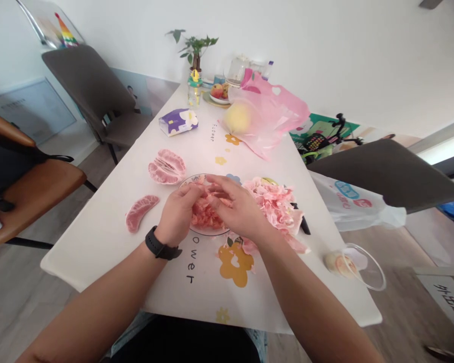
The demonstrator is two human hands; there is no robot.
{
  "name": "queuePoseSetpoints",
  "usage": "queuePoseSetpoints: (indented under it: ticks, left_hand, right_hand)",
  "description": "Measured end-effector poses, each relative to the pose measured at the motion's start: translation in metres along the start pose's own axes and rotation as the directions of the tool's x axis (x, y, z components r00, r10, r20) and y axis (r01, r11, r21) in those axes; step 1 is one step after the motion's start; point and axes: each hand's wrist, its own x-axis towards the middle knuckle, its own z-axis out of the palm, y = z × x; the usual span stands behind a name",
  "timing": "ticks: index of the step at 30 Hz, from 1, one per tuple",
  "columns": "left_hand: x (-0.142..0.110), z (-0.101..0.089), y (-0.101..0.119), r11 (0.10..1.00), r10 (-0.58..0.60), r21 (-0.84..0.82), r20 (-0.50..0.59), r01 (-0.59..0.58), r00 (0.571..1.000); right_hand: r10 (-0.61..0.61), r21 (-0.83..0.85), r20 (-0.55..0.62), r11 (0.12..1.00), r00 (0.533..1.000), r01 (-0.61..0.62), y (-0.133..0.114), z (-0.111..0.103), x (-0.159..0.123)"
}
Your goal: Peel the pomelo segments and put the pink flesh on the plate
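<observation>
Here, left hand (178,213) and right hand (241,209) apparently touch pink pulp (207,219).

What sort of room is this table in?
Probably a dining area, perhaps in a home: a long white table printed with flowers, a dark chair drawn up along its left side, and a plate of fruit near the far end.

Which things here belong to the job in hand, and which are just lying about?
Likely in the job:
left hand
right hand
plate
pink fruit pieces
loose segment
larger peeled chunk

Likely just lying about:
purple packet
potted plant
clear bottle
red fruit
</observation>
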Motion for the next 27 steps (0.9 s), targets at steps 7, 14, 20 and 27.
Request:
queuePoseSetpoints:
  ticks: [7, 14, 20, 27]
  left_hand:
    - [-0.001, -0.001, -0.004, 0.999, -0.013, 0.034, 0.043, 0.012, 0.999]
    - [-0.001, 0.003, 0.003, 0.993, -0.065, -0.101, -0.048, 0.060, 0.997]
    - [-0.001, 0.008, 0.009, 0.962, -0.146, -0.244, -0.075, 0.124, 0.986]
    - [0.000, 0.007, 0.008, 0.930, -0.229, -0.309, -0.067, 0.198, 0.971]
  right_hand:
    - [0.188, 0.186, 0.033, 0.964, 0.982, -0.191, -0.006, -0.003, 0.002]
    - [0.173, -0.029, -0.159, 0.983, 0.972, -0.180, 0.010, -0.029, -0.008]
    - [-0.023, -0.496, -0.300, 0.858, 0.954, -0.135, 0.035, -0.100, -0.031]
    - [0.205, -0.748, -0.240, 0.583, 0.949, -0.316, 0.060, -0.136, -0.053]
